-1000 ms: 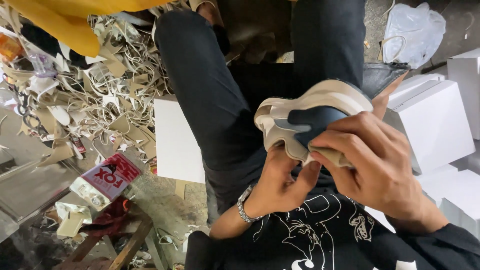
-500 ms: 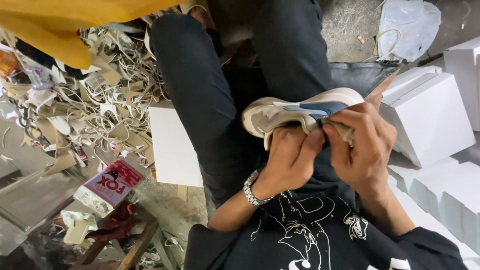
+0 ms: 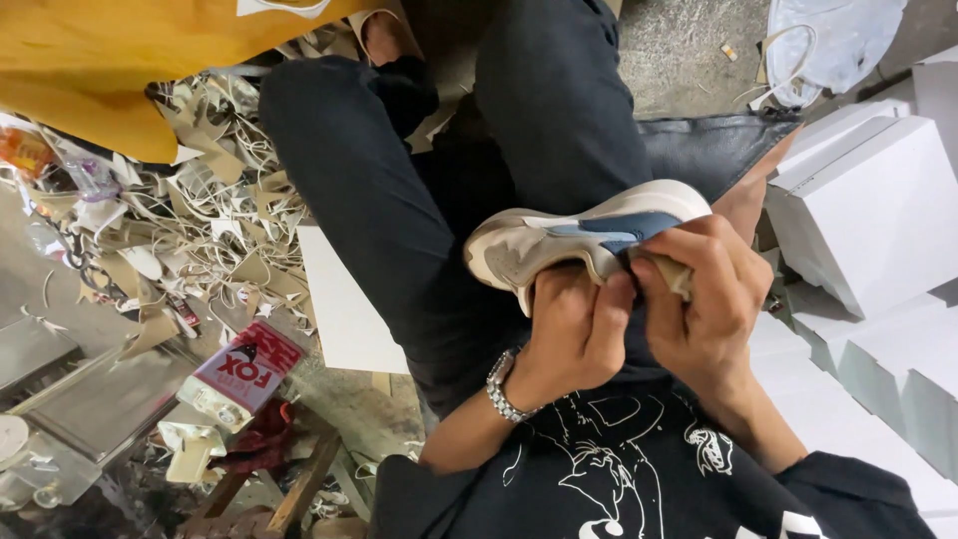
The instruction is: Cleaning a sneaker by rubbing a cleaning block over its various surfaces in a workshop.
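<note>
Beige-and-blue sneaker (image 3: 559, 240) is getting pinched by both hands, left hand (image 3: 574, 334) and right hand (image 3: 704, 304) fingers clamping its edge over the lap.

left hand (image 3: 574, 329) fingers curled, gripping | right hand (image 3: 704, 299) pinching, clenched

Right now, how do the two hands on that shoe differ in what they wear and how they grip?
The left hand wears a silver bracelet and has a bare forearm; the right hand has no bracelet and a black sleeve. The left hand grips the shoe from underneath, the right hand curls over its edge. Both pinch the same spot.
</note>
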